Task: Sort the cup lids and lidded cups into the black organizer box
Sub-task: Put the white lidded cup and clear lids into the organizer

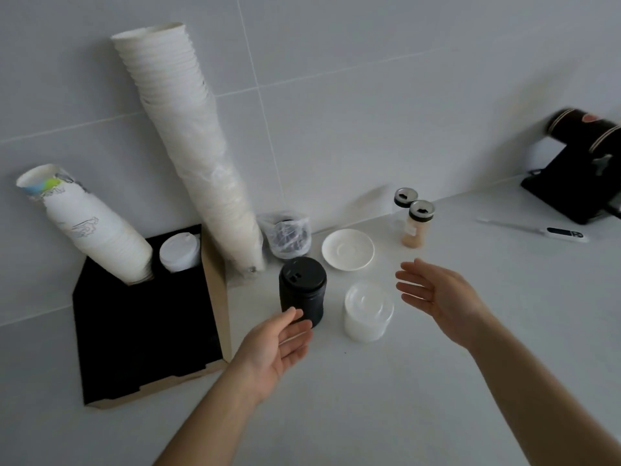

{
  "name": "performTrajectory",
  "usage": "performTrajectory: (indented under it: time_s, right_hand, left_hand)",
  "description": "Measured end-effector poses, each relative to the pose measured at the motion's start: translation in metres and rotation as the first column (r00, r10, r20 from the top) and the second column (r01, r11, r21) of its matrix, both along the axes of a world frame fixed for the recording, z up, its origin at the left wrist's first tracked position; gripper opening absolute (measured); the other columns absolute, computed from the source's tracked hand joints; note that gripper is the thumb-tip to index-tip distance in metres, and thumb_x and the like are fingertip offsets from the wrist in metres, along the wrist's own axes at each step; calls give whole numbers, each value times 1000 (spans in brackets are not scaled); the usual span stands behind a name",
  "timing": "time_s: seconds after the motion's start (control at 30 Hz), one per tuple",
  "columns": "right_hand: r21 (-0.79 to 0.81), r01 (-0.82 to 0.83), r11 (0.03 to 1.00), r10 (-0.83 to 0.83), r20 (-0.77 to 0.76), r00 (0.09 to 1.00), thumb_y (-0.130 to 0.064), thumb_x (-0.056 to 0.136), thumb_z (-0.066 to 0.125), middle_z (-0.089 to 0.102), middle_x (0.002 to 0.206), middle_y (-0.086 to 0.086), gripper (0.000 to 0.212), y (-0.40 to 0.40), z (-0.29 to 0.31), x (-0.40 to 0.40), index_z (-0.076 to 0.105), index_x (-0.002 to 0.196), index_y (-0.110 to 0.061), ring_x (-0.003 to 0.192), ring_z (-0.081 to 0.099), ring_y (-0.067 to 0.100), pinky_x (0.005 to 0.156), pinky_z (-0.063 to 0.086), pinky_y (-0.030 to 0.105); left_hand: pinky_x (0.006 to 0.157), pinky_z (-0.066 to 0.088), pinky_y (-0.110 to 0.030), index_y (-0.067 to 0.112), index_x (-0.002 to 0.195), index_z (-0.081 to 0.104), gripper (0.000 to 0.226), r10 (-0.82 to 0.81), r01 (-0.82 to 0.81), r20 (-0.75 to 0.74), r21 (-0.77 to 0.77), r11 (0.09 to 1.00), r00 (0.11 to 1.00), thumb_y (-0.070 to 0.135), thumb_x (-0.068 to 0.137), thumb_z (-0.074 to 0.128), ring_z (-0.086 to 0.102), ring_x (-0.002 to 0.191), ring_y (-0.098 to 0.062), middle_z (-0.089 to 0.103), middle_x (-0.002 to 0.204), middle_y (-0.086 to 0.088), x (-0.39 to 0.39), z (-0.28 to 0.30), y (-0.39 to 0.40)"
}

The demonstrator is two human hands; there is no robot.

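Standing on the white counter [437, 381], a stack of black cup lids [302, 290] sits just right of the black organizer box [141, 324], and the left hand [275, 348] reaches toward it with palm up and fingers spread, the fingertips [292, 312] at the stack's base, though actual contact cannot be told. Right of the black stack stands a stack of clear cup lids [368, 311], and the right hand [437, 290] hangs beyond it, fingers loosely apart, gripping nothing. Inside the box, a short stack of printed paper cups [94, 230] leans from the far left compartment, with white lids [179, 252] in the compartment beside it. A tall stack of white paper cups [191, 146] rises behind the black stack, near a bagged bundle of lids [285, 235], a white saucer [347, 249] and two shaker jars [415, 220].
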State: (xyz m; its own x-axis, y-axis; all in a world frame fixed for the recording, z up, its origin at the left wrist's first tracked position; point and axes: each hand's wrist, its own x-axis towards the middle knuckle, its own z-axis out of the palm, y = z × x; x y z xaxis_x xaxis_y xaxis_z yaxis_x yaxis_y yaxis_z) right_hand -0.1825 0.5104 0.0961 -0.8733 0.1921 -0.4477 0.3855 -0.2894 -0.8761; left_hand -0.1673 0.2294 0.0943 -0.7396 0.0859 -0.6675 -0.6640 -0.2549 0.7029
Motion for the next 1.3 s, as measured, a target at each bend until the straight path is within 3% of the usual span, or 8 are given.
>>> performTrajectory:
  time_s: [0.23, 0.43, 0.5, 0.77, 0.9, 1.0, 1.2, 1.3]
  right_hand:
    - [247, -167, 954, 146, 104, 984, -28, 91, 66, 69, 113, 2, 37, 8, -50, -17, 66, 124, -11, 107, 63, 22, 100, 50, 41]
    - [203, -237, 950, 209, 150, 966, -26, 86, 72, 66, 120, 4, 45, 8, -79, -33, 63, 129, -15, 105, 63, 16, 97, 49, 35]
    - [189, -253, 949, 225, 161, 961, -24, 84, 74, 67, 119, 5, 46, 8, -88, -37, 64, 128, -15, 104, 64, 17, 94, 49, 34]
    - [129, -286, 950, 258, 195, 946, -23, 80, 78, 78, 104, 5, 27, 4, -110, -39, 75, 107, -19, 107, 69, 31, 101, 49, 50]
    - [125, -322, 938, 288, 234, 929, -27, 80, 77, 77, 106, 3, 24, 6, -112, -41, 74, 104, -23, 110, 67, 28, 101, 48, 48]
    - [104, -343, 933, 311, 242, 919, -28, 81, 76, 76, 106, 3, 20, 6, -110, -43, 74, 101, -23, 112, 66, 28, 100, 48, 46]
    - [59, -324, 944, 299, 255, 919, -32, 80, 75, 74, 112, 8, 27, -1, -109, -47, 72, 105, -21, 113, 64, 29, 103, 44, 43]
    - [38, -293, 955, 277, 231, 933, -34, 79, 75, 75, 111, 7, 29, -3, -108, -42, 73, 104, -20, 112, 65, 27, 106, 43, 44]
  left_hand:
    - [90, 50, -35, 16, 114, 61, 24, -108, 114, 48, -158, 981, 993, 25, 92, 59, 62, 104, -20, 65, 114, -6, -18, -23, 38]
    - [84, 47, -29, 22, 100, 65, 17, -245, 251, 56, -276, 928, 968, 32, 87, 64, 58, 92, -15, 61, 94, 2, -39, -60, 72]
    - [83, 47, -29, 20, 105, 66, 33, -287, 293, 66, -297, 909, 956, 41, 80, 67, 58, 86, -12, 61, 89, 4, -43, -70, 81]
    - [84, 50, -30, 30, 111, 63, 43, -308, 325, 105, -344, 881, 946, 48, 73, 65, 63, 104, -14, 67, 117, 0, -49, -89, 93]
    - [82, 46, -26, 32, 95, 65, 23, -299, 329, 147, -260, 908, 943, 48, 77, 63, 55, 98, -12, 60, 108, 2, -45, -92, 94]
    - [99, 41, -31, 29, 95, 64, 8, -237, 264, 180, -142, 954, 955, 34, 91, 59, 53, 114, -12, 62, 116, 5, -47, -98, 93]
    - [114, 31, -38, 18, 117, 61, 33, -82, 83, 218, 1, 997, 972, 33, 87, 65, 50, 127, -21, 58, 127, -3, -50, -97, 94]
    - [116, 28, -41, 22, 109, 62, 27, -57, 57, 203, 6, 998, 978, 35, 86, 66, 49, 127, -25, 56, 126, -3, -49, -94, 92]
